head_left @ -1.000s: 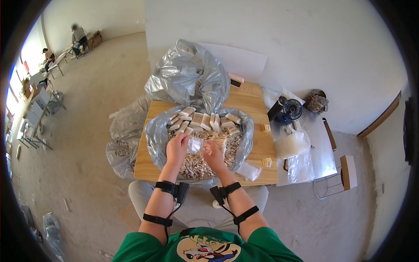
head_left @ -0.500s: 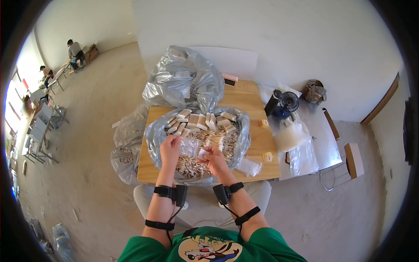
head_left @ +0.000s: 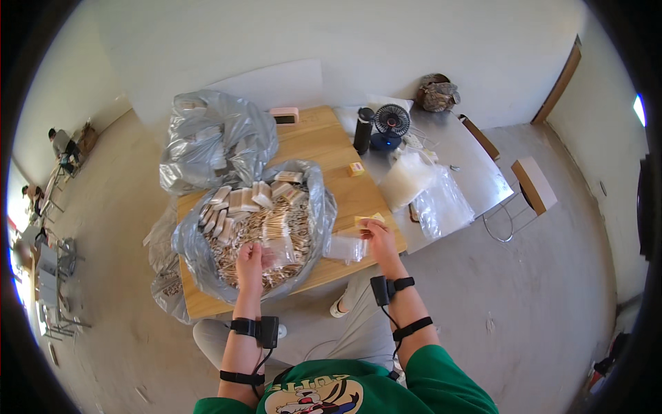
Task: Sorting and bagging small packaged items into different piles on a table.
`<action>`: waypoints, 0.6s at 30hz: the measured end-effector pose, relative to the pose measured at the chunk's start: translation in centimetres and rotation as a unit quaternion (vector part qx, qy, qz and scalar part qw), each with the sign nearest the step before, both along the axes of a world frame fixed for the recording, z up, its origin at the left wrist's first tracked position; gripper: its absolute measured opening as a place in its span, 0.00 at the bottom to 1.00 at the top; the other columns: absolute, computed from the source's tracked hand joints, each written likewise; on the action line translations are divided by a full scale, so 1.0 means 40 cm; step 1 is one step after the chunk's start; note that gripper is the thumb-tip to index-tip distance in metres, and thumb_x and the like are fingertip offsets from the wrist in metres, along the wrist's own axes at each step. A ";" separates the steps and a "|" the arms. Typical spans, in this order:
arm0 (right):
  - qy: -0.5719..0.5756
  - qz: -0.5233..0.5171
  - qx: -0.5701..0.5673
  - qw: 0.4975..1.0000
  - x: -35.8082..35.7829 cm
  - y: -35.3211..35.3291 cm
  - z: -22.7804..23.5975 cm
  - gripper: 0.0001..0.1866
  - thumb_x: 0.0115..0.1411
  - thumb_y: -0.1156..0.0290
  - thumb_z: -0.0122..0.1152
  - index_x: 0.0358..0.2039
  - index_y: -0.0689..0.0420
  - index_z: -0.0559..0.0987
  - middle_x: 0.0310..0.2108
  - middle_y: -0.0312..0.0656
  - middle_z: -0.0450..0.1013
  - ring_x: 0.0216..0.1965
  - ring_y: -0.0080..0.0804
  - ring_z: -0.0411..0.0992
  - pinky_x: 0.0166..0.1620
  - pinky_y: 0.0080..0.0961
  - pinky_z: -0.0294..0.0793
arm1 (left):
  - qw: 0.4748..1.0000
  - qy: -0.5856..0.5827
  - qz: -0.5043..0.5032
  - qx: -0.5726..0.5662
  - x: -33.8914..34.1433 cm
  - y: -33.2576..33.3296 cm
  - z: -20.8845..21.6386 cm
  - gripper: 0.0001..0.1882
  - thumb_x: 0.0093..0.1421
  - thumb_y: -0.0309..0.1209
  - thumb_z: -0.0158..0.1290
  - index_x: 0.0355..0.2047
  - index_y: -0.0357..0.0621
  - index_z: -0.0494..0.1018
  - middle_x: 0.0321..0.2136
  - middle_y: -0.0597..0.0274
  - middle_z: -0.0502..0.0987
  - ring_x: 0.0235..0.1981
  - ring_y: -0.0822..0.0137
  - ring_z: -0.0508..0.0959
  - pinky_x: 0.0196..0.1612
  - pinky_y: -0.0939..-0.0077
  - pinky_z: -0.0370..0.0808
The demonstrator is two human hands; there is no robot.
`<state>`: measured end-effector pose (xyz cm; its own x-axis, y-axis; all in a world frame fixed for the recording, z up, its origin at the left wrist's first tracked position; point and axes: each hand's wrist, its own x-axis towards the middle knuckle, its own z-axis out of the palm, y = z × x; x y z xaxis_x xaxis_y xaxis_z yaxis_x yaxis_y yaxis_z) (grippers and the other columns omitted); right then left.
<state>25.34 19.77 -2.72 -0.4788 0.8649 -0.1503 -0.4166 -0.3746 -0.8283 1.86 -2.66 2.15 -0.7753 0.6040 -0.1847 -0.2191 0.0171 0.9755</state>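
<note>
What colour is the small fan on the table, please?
The fan is black on a blue base, shown in the head view.

Small clear bag point(head_left: 279, 250): see-through plastic, flat and a bit crinkled, held up in the left hand point(head_left: 249, 262) just left of the middle of the frame, right over the heap.
Stack of clear bags point(head_left: 345, 247): a thin pile of see-through plastic bags lying flat at the near edge of the wooden table, just right of the middle, with the right hand point(head_left: 378, 238) touching its right end.
Heap of little sticks point(head_left: 258, 234): lots of thin pale sticks lying loose in a wide-open grey plastic sack point(head_left: 200, 259), left of the middle.
Packed bundles point(head_left: 238, 200): small filled packs lined up along the far side of the heap.
</note>
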 end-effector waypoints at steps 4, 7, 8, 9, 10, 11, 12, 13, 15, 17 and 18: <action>-0.299 -0.075 0.136 0.941 0.088 0.117 -0.103 0.06 0.54 0.75 0.55 0.33 0.60 0.76 0.30 0.42 0.74 0.30 0.28 0.73 0.32 0.23 0.71 | 0.997 0.017 -0.072 -0.032 0.093 0.094 -0.039 0.10 0.64 0.33 0.42 0.35 0.38 0.66 0.27 0.56 0.77 0.22 0.71 0.77 0.24 0.81 0.74; -0.454 -0.068 0.185 0.869 0.066 0.135 -0.106 0.04 0.54 0.72 0.56 0.30 0.57 0.75 0.27 0.46 0.74 0.28 0.37 0.73 0.32 0.30 0.71 | 0.993 0.007 -0.113 -0.046 0.143 0.133 -0.051 0.08 0.65 0.31 0.40 0.34 0.39 0.65 0.27 0.55 0.77 0.22 0.71 0.77 0.25 0.81 0.75; -0.476 -0.081 0.246 0.840 0.065 0.143 -0.121 0.04 0.53 0.72 0.56 0.30 0.57 0.75 0.27 0.47 0.72 0.29 0.40 0.72 0.34 0.33 0.71 | 0.992 0.009 -0.115 -0.048 0.163 0.153 -0.060 0.08 0.65 0.31 0.40 0.34 0.39 0.65 0.27 0.55 0.77 0.22 0.71 0.77 0.25 0.81 0.75; -0.496 -0.093 0.305 0.808 0.065 0.152 -0.136 0.04 0.53 0.71 0.57 0.30 0.56 0.75 0.26 0.48 0.71 0.31 0.44 0.72 0.35 0.36 0.70 | 0.990 0.001 -0.133 -0.048 0.182 0.173 -0.068 0.08 0.65 0.31 0.40 0.35 0.39 0.65 0.27 0.54 0.77 0.22 0.70 0.77 0.25 0.80 0.75; -0.496 -0.095 0.302 0.808 0.068 0.162 -0.153 0.04 0.53 0.71 0.57 0.30 0.56 0.75 0.26 0.48 0.71 0.31 0.44 0.72 0.35 0.36 0.70 | 0.987 -0.007 -0.152 -0.048 0.200 0.190 -0.078 0.08 0.65 0.31 0.39 0.35 0.40 0.64 0.28 0.54 0.77 0.22 0.70 0.78 0.25 0.80 0.75; -0.503 -0.095 0.333 0.792 0.073 0.172 -0.168 0.04 0.52 0.72 0.57 0.30 0.56 0.75 0.27 0.48 0.70 0.33 0.46 0.71 0.36 0.37 0.70 | 0.982 0.003 -0.178 -0.058 0.216 0.209 -0.087 0.09 0.65 0.32 0.38 0.36 0.40 0.63 0.31 0.53 0.76 0.27 0.66 0.79 0.28 0.78 0.76; -0.509 -0.096 0.364 0.774 0.084 0.181 -0.184 0.05 0.52 0.72 0.57 0.30 0.55 0.75 0.27 0.47 0.69 0.35 0.48 0.70 0.37 0.38 0.70 | 0.981 0.003 -0.182 -0.059 0.232 0.229 -0.096 0.09 0.65 0.32 0.38 0.36 0.40 0.63 0.31 0.53 0.76 0.27 0.66 0.79 0.28 0.78 0.76; -0.510 -0.093 0.359 0.776 0.082 0.176 -0.189 0.05 0.52 0.72 0.57 0.30 0.55 0.75 0.27 0.47 0.69 0.35 0.48 0.70 0.37 0.38 0.70 | 0.978 0.001 -0.197 -0.066 0.243 0.247 -0.103 0.09 0.65 0.32 0.38 0.37 0.40 0.63 0.31 0.53 0.76 0.27 0.66 0.79 0.28 0.77 0.76; -0.549 -0.109 0.339 0.756 0.060 0.148 -0.160 0.07 0.51 0.73 0.57 0.32 0.54 0.75 0.31 0.48 0.68 0.37 0.48 0.69 0.39 0.38 0.70 | 0.980 0.005 -0.190 -0.060 0.263 0.273 -0.120 0.09 0.65 0.30 0.38 0.36 0.38 0.65 0.29 0.52 0.77 0.24 0.66 0.79 0.25 0.77 0.76; -0.547 -0.129 0.320 0.763 0.051 0.119 -0.117 0.08 0.50 0.73 0.57 0.33 0.55 0.74 0.33 0.49 0.68 0.38 0.49 0.69 0.40 0.38 0.69 | 0.979 0.031 -0.184 -0.078 0.268 0.300 -0.164 0.09 0.64 0.30 0.38 0.36 0.37 0.65 0.29 0.52 0.77 0.24 0.66 0.79 0.25 0.77 0.76; -0.544 -0.151 0.302 0.768 0.040 0.103 -0.093 0.09 0.50 0.73 0.58 0.33 0.56 0.74 0.35 0.50 0.67 0.39 0.50 0.68 0.41 0.38 0.69 | 0.978 0.059 -0.178 -0.093 0.266 0.312 -0.185 0.08 0.64 0.30 0.39 0.35 0.37 0.65 0.28 0.52 0.77 0.24 0.66 0.79 0.25 0.76 0.76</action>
